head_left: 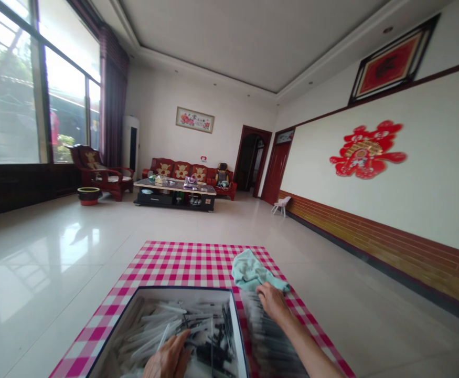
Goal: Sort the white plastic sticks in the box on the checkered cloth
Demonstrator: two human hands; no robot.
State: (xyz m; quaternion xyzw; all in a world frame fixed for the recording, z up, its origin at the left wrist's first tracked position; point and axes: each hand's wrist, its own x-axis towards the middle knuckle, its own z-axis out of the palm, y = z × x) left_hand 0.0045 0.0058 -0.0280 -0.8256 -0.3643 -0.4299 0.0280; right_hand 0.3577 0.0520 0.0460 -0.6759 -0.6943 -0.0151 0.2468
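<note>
Open box (185,287) sits on the checked worktop (190,260). Left hand (169,357) is over it, fingers loosely curled; can't tell if it pinches anything. Pale tubes (146,336) lie left of and beyond that hand, most long axes slanting far-right; black pieces (213,354) lie just right. Right hand (271,303) is outside the box, at the far end of a blurred row of thin dark pieces (266,336), beside the green cloth (248,270). Fingers bent, grip unclear.
</note>
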